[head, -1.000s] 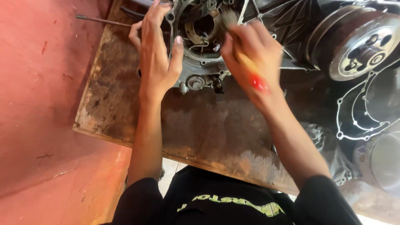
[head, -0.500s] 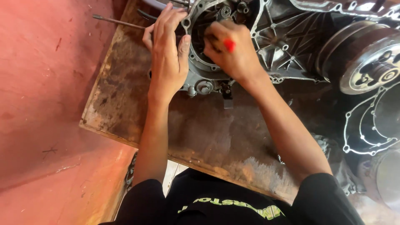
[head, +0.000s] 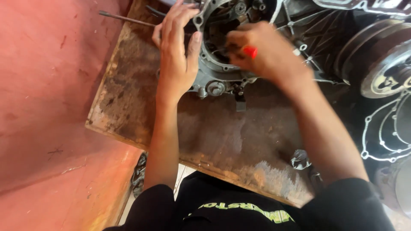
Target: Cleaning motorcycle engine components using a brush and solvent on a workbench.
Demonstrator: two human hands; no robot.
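A grey metal engine case (head: pixel 214 81) lies on a stained wooden board (head: pixel 214 132). My left hand (head: pixel 177 55) rests flat on the case's left rim, fingers spread over its edge. My right hand (head: pixel 265 53) is closed around a tool with a red handle (head: pixel 250 51), its tip pushed into the round opening of the case. The tool's working end is hidden inside the opening.
A thin metal rod (head: pixel 126 18) lies at the board's far left corner. Right of the case sit a finned engine part (head: pixel 317 38), a round drum (head: pixel 385 64) and a thin gasket (head: pixel 385 132). Red floor (head: pixel 47 107) lies to the left.
My right hand has moved left and down into the case opening with the red-handled tool. My left hand has stayed on the case rim.
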